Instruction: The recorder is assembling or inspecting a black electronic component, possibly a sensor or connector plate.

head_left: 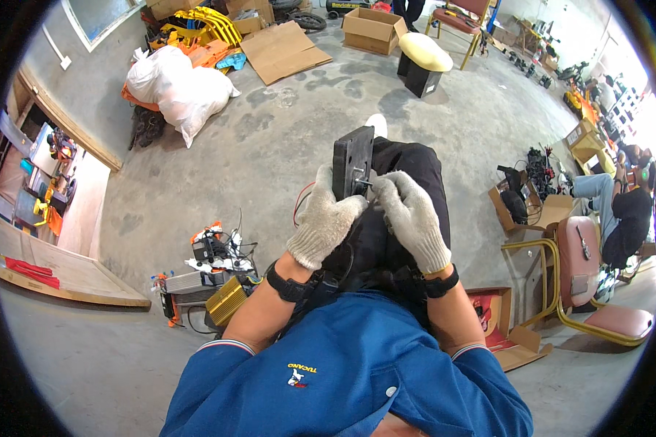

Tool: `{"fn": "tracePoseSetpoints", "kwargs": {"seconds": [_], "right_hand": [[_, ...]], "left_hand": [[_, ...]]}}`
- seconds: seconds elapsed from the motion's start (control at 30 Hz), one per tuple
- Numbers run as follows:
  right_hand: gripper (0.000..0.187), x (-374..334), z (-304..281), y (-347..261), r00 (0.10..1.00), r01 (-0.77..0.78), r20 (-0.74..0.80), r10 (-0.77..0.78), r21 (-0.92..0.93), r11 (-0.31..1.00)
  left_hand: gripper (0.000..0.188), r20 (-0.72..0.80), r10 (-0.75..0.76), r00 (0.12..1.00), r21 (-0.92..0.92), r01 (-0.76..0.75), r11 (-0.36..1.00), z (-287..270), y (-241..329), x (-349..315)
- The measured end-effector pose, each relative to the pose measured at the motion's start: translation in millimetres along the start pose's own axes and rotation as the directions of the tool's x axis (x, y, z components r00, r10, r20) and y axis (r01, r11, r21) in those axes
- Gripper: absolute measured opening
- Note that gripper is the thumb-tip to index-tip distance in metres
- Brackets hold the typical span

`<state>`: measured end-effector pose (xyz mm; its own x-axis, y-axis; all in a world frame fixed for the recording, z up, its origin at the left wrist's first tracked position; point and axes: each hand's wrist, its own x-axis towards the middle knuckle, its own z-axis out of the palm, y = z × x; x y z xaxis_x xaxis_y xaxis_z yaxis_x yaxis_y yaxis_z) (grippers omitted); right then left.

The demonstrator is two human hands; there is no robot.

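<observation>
My left hand (323, 218), in a pale knit work glove, grips a flat black rectangular block (348, 154) and holds it upright above my lap. Small metal studs (358, 173) stick out of the block's right-hand side. A red and black wire (299, 199) loops out beside the left glove. My right hand (415, 217), gloved the same way, is closed in a pinch at those studs. What lies between its fingertips is too small and too covered to make out.
A gold metal box (227, 300), a finned silver case (197, 286) and loose wired parts lie on the floor at my left. An open carton (488, 320) and a chair (579, 266) stand at my right. Further off are white sacks (186, 91), cardboard (284, 51) and a cushioned black stool (421, 69). Someone sits (627, 218) far right.
</observation>
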<state>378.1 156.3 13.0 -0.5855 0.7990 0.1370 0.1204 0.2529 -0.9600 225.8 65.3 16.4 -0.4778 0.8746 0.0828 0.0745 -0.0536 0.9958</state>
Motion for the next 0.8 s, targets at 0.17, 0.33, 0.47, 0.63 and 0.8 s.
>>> {"fn": "tracePoseSetpoints", "kwargs": {"seconds": [0.17, 0.33, 0.47, 0.63, 0.8], "right_hand": [[0.027, 3, -2, 4, 0.997, -0.067, 0.026, 0.068, -0.049, 0.997], [0.018, -1, 0, -2, 0.999, 0.02, -0.034, -0.023, -0.063, 0.998], [0.012, -1, 0, -4, 0.998, 0.029, -0.047, -0.03, -0.017, 0.999], [0.014, 0, 1, 2, 0.994, 0.081, -0.071, -0.082, -0.021, 0.997], [0.018, 3, 4, 14, 0.977, 0.187, -0.108, -0.183, 0.03, 0.982]], "left_hand": [[0.055, 0.022, -0.073, 0.997, 0.008, 0.073, 0.997, -1, 4, -1], [0.056, 0.029, -0.047, 0.998, -0.095, 0.049, 0.994, 2, 6, -2], [0.057, 0.036, -0.065, 0.997, -0.037, 0.066, 0.997, -1, 5, -2], [0.056, 0.035, -0.053, 0.998, -0.013, 0.054, 0.998, -2, -2, 0], [0.056, 0.024, -0.06, 0.998, 0.019, 0.06, 0.998, -2, -5, 1]]}}
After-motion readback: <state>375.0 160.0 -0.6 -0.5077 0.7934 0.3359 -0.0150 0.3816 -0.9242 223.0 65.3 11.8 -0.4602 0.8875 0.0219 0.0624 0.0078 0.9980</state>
